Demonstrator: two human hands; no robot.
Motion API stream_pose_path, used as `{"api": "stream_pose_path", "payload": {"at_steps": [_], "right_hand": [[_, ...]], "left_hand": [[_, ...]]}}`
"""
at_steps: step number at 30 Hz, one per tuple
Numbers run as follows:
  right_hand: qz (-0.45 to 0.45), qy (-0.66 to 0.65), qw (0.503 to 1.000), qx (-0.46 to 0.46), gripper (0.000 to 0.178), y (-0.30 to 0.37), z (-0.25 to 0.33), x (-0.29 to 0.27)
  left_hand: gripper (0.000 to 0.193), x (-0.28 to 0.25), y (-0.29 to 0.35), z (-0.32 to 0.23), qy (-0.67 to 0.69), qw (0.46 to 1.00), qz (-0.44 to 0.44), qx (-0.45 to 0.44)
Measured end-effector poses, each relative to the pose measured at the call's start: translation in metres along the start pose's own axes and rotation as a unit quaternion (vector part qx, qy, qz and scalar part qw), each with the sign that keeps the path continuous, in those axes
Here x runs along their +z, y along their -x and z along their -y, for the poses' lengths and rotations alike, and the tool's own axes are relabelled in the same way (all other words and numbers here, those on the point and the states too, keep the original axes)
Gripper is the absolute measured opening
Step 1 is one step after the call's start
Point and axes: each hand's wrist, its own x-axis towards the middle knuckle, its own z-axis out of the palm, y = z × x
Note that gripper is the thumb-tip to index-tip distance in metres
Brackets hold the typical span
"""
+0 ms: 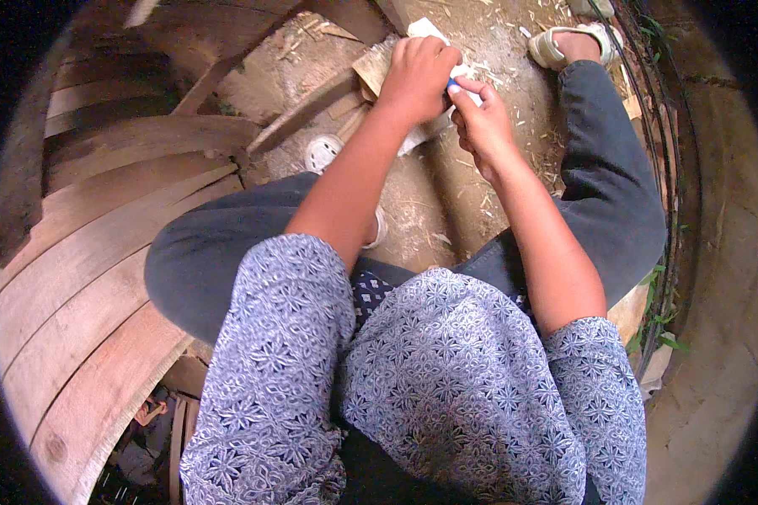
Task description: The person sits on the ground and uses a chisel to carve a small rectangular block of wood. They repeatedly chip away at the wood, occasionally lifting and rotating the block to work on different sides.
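My left hand [417, 82] is closed, back upward, at the top middle of the head view. Just beyond its knuckles a pale, whitish piece [427, 30] sticks out, seemingly gripped in that hand; the fingers hide most of it. Close against it on the right, my right hand [488, 126] is closed round a slim blue-and-white handle [454, 87], its thumb and forefinger toward the left hand. Whatever the handle ends in is hidden between the hands. A wooden block [370, 67] lies beside the left hand, partly covered by it.
Light wood shavings [480, 71] litter the ground around my hands. Wooden planks [101, 286] curve along the left, and a board [303, 109] leans near the left foot. Dark cables [678, 168] run down the right side. My light shoe [552, 50] rests at the upper right.
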Motion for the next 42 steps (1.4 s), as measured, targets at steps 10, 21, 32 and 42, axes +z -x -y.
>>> {"api": "stream_pose_path", "payload": {"at_steps": [10, 21, 32, 42], "right_hand": [[-0.082, -0.120, 0.988, -0.057, 0.030, 0.040, 0.031, -0.046], [-0.040, -0.099, 0.994, -0.027, 0.018, 0.043, 0.024, -0.043], [-0.062, -0.143, 0.985, -0.080, 0.021, 0.040, 0.033, -0.038], [-0.090, 0.040, 0.984, -0.149, 0.039, 0.025, 0.006, -0.031]], "left_hand": [[0.136, 0.011, 0.075, -0.004, 0.098, 0.887, -0.012, -0.451], [0.128, -0.023, 0.073, 0.013, 0.139, 0.943, -0.077, -0.293], [0.113, -0.101, 0.029, -0.049, 0.034, 0.991, -0.092, -0.089], [0.128, -0.078, 0.028, -0.025, -0.004, 0.992, 0.044, -0.118]]}}
